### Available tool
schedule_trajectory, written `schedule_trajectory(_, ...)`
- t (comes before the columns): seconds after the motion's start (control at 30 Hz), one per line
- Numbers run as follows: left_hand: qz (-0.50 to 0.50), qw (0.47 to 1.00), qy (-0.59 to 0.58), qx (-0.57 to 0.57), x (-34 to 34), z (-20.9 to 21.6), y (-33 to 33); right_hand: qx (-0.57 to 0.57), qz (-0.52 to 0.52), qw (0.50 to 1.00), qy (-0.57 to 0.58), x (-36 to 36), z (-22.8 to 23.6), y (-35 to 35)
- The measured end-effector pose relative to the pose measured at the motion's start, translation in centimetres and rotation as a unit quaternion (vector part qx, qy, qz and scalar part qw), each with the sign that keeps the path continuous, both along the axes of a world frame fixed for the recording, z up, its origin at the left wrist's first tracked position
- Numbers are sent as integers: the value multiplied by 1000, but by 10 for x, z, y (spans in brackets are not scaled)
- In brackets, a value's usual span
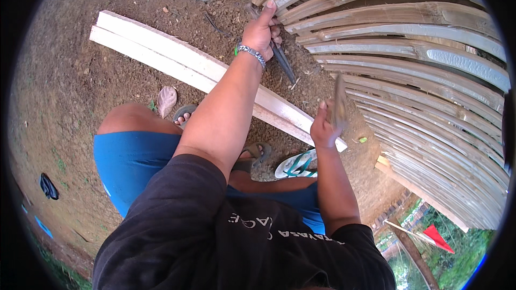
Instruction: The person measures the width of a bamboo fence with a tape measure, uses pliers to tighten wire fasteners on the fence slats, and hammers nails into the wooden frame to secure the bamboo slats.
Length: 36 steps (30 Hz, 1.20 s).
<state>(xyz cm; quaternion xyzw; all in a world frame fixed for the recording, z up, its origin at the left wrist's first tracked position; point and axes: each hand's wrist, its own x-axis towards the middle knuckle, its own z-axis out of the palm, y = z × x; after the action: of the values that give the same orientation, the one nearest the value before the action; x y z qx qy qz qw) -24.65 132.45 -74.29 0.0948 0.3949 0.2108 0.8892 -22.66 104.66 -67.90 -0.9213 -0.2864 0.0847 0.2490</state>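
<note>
Near the lower ends of the bamboo slats (376, 13), my left hand (259, 35) is closed round a dark, narrow tool (282, 63). One pointed end of it slants down toward the soil; its exact kind is hard to make out. A bracelet circles that wrist. To the right, my right hand (324, 127) grips a brownish, upright object (339, 102), smeared by motion, close to the slat fence. Under my left forearm, two pale, squared wooden beams (161, 43) lie side by side on the ground.
A white flip-flop with green straps (299, 165) lies by my sandalled foot (258, 151). A dry leaf (167, 100) rests near my knee. Farther off are a dark item (49, 187) on the soil, a plank (419, 193) along the fence and a red-and-white flag (438, 239).
</note>
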Motion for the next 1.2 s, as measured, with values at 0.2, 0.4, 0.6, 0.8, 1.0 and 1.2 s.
schedule_trajectory(0.2, -8, 1000, 1, 6, 1, 1, 2, -105, -63, 990, 67, -1, -6, 8)
schedule_trajectory(0.4, -8, 1000, -6, 0, -2, 0, -1, -13, -47, 998, 30, 5, -15, 7)
schedule_trajectory(0.6, -10, 1000, 0, 16, -1, 1, 1, -10, -68, 993, 100, -7, -4, 8)
schedule_trajectory(0.8, -13, 1000, -11, 7, 1, -2, 3, -45, -61, 995, 64, 0, -13, 11)
schedule_trajectory(1.0, -13, 1000, 2, 9, 1, 2, 5, 41, -6, 999, 23, -11, 4, 8)
schedule_trajectory(1.2, -16, 1000, 1, 7, 3, 1, 4, -86, -42, 995, 32, 6, -16, 12)
